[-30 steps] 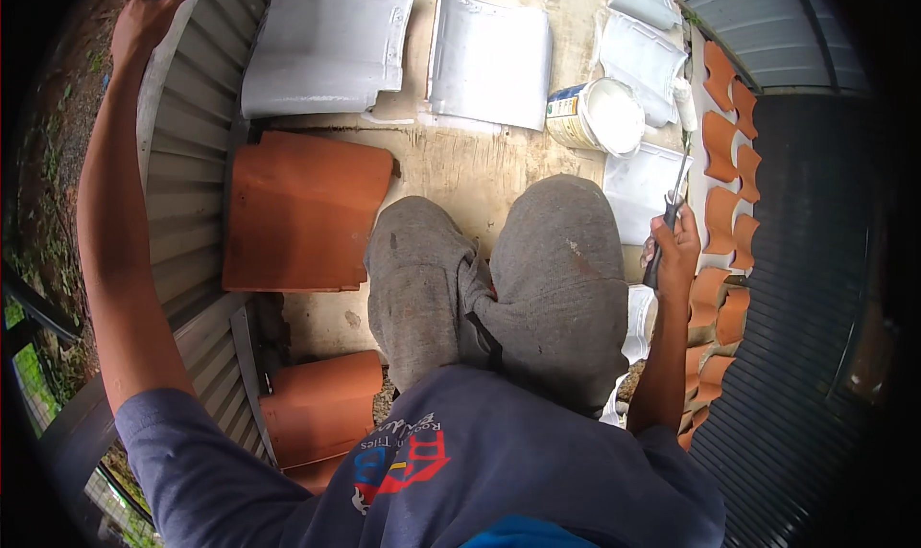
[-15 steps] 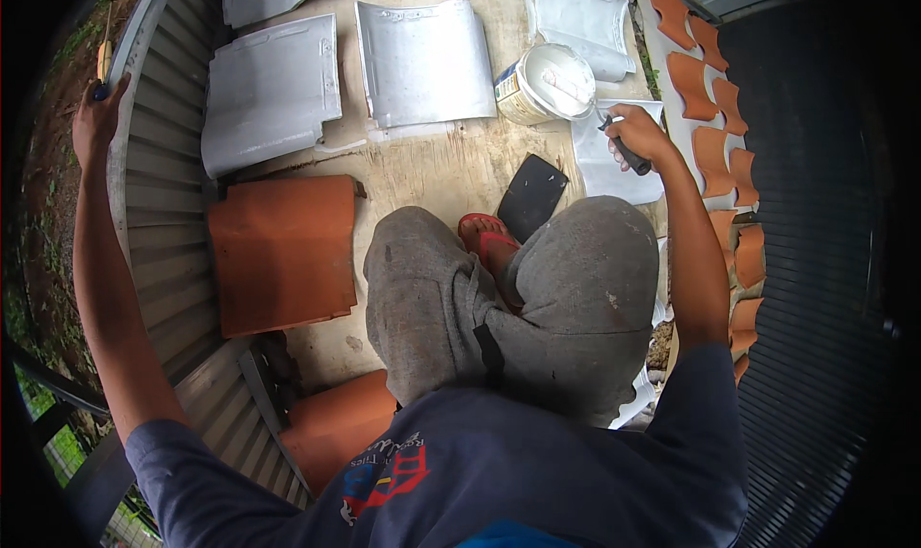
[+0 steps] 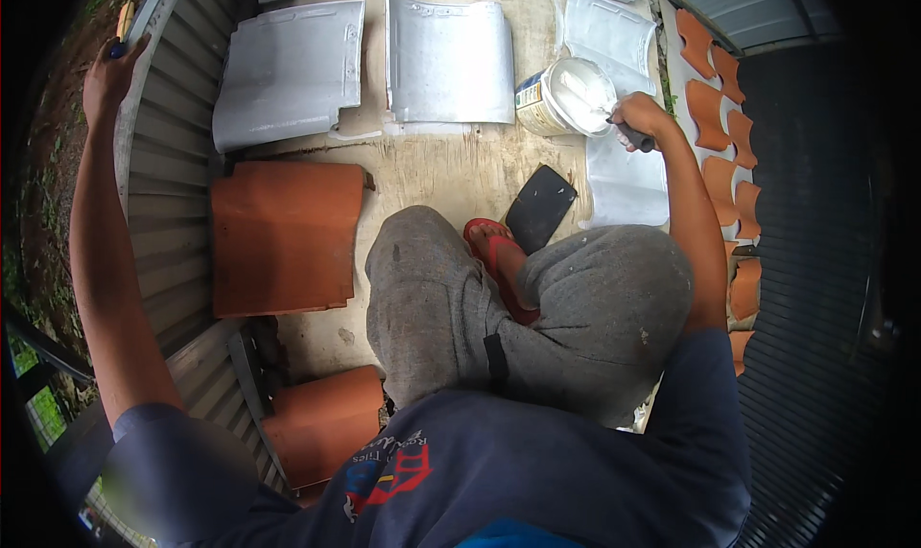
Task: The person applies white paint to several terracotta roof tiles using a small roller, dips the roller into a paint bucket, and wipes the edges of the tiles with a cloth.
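My right hand is closed around the black handle of a paint roller. The roller's head reaches into a bucket of white paint, where paint hides most of it. The bucket leans toward my right hand, partly over a white-coated roof tile. Far to the left, my left hand grips the top edge of a corrugated metal wall. A blue-ended, yellow piece lies right by its fingertips; whether the fingers touch it I cannot tell.
Grey-white coated tiles lie across the wooden board. Bare orange tiles lie left of my knees, and smaller ones line the right side. A black flat piece rests near my sandalled foot.
My right hand has moved up and closer to the bucket, bringing the roller handle nearer its rim. The whole view has shifted a little; my left hand stays on the wall edge.
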`<state>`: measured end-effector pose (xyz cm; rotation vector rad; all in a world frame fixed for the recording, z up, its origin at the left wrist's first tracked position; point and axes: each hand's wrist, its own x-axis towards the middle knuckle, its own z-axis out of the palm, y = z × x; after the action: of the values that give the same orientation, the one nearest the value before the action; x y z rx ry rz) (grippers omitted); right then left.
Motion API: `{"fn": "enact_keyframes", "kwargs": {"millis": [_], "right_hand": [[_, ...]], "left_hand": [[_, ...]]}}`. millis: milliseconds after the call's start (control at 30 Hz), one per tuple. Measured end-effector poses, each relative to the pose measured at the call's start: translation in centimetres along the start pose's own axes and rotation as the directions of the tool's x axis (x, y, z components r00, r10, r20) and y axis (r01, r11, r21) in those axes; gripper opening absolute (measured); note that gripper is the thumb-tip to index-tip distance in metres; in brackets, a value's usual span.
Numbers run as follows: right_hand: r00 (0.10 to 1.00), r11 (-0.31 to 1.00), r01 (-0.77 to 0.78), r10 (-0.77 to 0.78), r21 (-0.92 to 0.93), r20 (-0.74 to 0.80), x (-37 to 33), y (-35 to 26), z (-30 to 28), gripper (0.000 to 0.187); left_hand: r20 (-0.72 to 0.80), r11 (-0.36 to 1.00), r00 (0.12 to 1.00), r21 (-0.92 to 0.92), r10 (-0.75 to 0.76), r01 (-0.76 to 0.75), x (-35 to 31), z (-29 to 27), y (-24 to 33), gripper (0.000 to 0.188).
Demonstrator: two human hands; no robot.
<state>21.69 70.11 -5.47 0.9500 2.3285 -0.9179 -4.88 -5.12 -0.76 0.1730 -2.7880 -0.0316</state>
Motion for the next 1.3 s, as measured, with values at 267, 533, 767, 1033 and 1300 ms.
{"fn": "enact_keyframes", "kwargs": {"millis": [267,533,767,1033,1300], "right_hand": [[0.98,0.996,0.041,-0.054,0.074,0.189,-0.7,2.2,0.3,0.01],[0.966,0.984,0.138,-0.158,0.11,0.203,0.6,3.3,0.1,0.009],[0.981,0.991,0.127,-0.131,0.039,0.139,-2.1,7.2,-3.0,0.045],[0.879,0.878,0.475,-0.471,0.064,-0.073,-2.7,10.4,-5.7,0.04],[0.696,0.688,0.687,-0.715,0.233,0.057,-5.3,-5.4,1.3,0.038]], "left_hand": [[-0.039,1.0,0.999,0.005,0.002,-0.002,1.4,1.2,-0.5,0.091],[-0.538,0.85,0.673,0.185,0.508,-0.494,-4.5,-1.7,2.2,0.051],[-0.515,0.16,0.851,-0.836,0.103,-0.525,-29.2,0.5,31.5,0.036],[-0.056,0.21,0.718,-0.938,0.693,-0.277,-41.9,2.0,35.1,0.029],[0.382,0.672,0.846,-0.739,0.372,0.038,-34.5,3.0,28.1,0.025]]}}
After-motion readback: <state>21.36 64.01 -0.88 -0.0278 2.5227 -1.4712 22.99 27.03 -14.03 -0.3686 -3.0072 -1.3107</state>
